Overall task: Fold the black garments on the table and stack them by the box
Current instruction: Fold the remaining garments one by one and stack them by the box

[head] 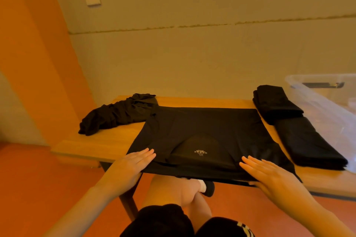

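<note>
I see bare table (119, 136) left of the spread shirt (204, 131), though a crumpled garment (119, 113) blocks the far-left corner. Right, the folded stack (300, 131) and box (327, 102) crowd the edge.

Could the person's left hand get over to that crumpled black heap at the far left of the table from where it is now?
Probably yes. The left hand lies flat on the spread shirt, holding nothing, and only bare table shows between it and the crumpled heap.
</note>
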The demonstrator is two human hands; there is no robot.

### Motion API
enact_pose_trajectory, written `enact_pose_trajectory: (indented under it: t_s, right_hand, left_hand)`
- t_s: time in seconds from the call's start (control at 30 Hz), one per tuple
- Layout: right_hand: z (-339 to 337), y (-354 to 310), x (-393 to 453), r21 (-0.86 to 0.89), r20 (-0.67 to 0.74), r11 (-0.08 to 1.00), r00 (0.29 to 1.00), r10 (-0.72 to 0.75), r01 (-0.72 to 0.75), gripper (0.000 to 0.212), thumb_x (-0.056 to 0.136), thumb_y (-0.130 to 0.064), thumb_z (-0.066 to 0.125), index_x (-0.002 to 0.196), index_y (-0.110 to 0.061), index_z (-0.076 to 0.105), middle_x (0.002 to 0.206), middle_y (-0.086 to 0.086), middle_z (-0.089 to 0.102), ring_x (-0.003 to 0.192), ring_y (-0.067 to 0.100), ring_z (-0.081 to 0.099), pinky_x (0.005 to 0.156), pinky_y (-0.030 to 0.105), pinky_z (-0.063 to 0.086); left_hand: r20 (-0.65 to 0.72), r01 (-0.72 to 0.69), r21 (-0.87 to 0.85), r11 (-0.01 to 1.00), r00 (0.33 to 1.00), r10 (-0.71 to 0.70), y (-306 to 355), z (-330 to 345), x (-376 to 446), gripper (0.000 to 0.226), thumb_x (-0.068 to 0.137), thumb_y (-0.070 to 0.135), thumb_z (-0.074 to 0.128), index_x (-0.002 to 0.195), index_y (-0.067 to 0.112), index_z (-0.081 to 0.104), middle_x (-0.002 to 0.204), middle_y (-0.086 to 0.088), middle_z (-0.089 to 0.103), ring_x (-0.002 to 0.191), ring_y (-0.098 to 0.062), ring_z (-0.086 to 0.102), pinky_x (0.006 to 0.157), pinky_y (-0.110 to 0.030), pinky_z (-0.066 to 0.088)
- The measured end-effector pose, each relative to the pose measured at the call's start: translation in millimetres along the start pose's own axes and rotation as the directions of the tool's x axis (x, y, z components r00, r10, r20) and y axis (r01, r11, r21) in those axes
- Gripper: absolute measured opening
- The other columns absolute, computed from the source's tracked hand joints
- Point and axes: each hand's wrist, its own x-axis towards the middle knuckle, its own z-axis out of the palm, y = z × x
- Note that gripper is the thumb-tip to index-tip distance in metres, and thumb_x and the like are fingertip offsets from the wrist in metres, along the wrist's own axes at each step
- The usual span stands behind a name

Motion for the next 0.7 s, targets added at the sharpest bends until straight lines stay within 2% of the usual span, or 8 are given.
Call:
enact_pose_trajectory:
  t_s: [0.1, 0.2, 0.3, 0.37, 0.43, 0.5, 0.6, 0.7]
  right_hand:
    - [4, 10, -6, 0.006, -0.042, 1.000, 0.999, -0.014, 0.015, 0.051, 0.101, -0.041, 0.012, 0.148, -0.028, -0.004, 0.110, -0.008, 0.068, 0.098, 0.005, 0.065, 0.109, 0.016, -0.008]
    - [14, 28, -2, 0.009, -0.111, 1.000, 0.994, -0.013, 0.014, 0.139, 0.045, -0.040, 0.089, 0.148, -0.026, -0.004, 0.106, -0.009, 0.070, 0.095, 0.003, 0.066, 0.109, 0.013, -0.004]
    - [23, 43, -13, 0.135, -0.144, 0.991, 0.990, -0.001, 0.020, 0.160, 0.017, -0.038, 0.094, 0.147, -0.032, 0.000, 0.099, -0.015, 0.070, 0.086, -0.002, 0.067, 0.094, 0.001, 0.027]
    - [8, 45, -22, 0.285, -0.099, 0.958, 0.995, 0.018, 0.012, 0.116, 0.047, -0.050, 0.085, 0.138, -0.053, 0.014, 0.095, -0.035, 0.064, 0.091, -0.007, 0.063, 0.086, 0.000, 0.033]
    - [-9, 57, -22, 0.373, -0.276, 0.923, 0.961, 0.011, 0.096, 0.040, 0.075, -0.075, 0.045, 0.113, -0.063, 0.039, 0.083, -0.051, 0.052, 0.101, -0.019, 0.048, 0.090, -0.002, 0.028]
    - [-19, 65, -16, 0.446, -0.262, 0.891, 0.964, 0.043, 0.081, 0.010, 0.089, -0.050, 0.050, 0.097, -0.046, 0.055, 0.074, -0.039, 0.052, 0.085, -0.033, 0.043, 0.083, -0.002, 0.032]
    - [-39, 78, -3, 0.570, -0.217, 0.820, 0.952, 0.216, -0.056, 0.018, 0.084, -0.016, 0.064, 0.092, -0.032, 0.066, 0.079, -0.025, 0.056, 0.079, -0.021, 0.054, 0.070, 0.005, 0.043]
    - [-59, 85, 3, 0.653, -0.185, 0.754, 0.949, 0.254, -0.075, 0.011, 0.076, -0.061, 0.060, 0.073, -0.051, 0.064, 0.073, -0.013, 0.066, 0.078, -0.007, 0.060, 0.065, 0.017, 0.050]
  left_hand:
    - [0.040, 0.010, -0.092, 0.996, 0.999, -0.007, 2, -6, -3, 0.083, 0.052, -0.010, 0.082, 0.126, 0.016, 0.057, 0.128, 0.003, 0.058, 0.120, -0.008, 0.052, 0.094, -0.024, 0.045]
    - [0.071, 0.130, -0.332, 0.934, 0.991, -0.112, 2, -14, -6, 0.066, 0.088, -0.009, 0.048, 0.131, 0.039, 0.034, 0.139, 0.025, 0.029, 0.130, 0.012, 0.020, 0.111, -0.013, 0.019]
    - [0.217, 0.265, -0.456, 0.850, 0.959, -0.183, 1, -30, -4, 0.062, 0.095, -0.004, 0.037, 0.115, 0.055, 0.037, 0.124, 0.040, 0.031, 0.118, 0.027, 0.025, 0.102, -0.002, 0.021]
    - [0.289, 0.322, -0.511, 0.797, 0.937, -0.194, -3, -41, 0, 0.056, 0.096, -0.001, 0.036, 0.110, 0.052, 0.048, 0.114, 0.035, 0.048, 0.101, 0.026, 0.044, 0.088, 0.001, 0.034]
    - [0.361, 0.358, -0.517, 0.778, 0.915, -0.181, -7, -54, 8, 0.044, 0.097, 0.002, 0.037, 0.104, 0.039, 0.061, 0.096, 0.014, 0.064, 0.080, 0.000, 0.059, 0.073, -0.016, 0.045]
    - [0.374, 0.359, -0.530, 0.768, 0.912, -0.169, -13, -67, 17, 0.032, 0.098, 0.008, 0.041, 0.095, 0.029, 0.066, 0.088, 0.001, 0.065, 0.079, -0.015, 0.059, 0.075, -0.030, 0.046]
    - [0.332, 0.386, -0.554, 0.737, 0.915, -0.229, -25, -81, 28, 0.027, 0.097, 0.014, 0.048, 0.083, 0.026, 0.067, 0.081, 0.009, 0.066, 0.077, -0.007, 0.060, 0.073, -0.025, 0.047]
    - [0.318, 0.437, -0.664, 0.606, 0.899, -0.301, -30, -91, 36, 0.027, 0.095, 0.009, 0.050, 0.075, 0.019, 0.064, 0.069, 0.018, 0.064, 0.068, 0.004, 0.060, 0.064, -0.015, 0.044]
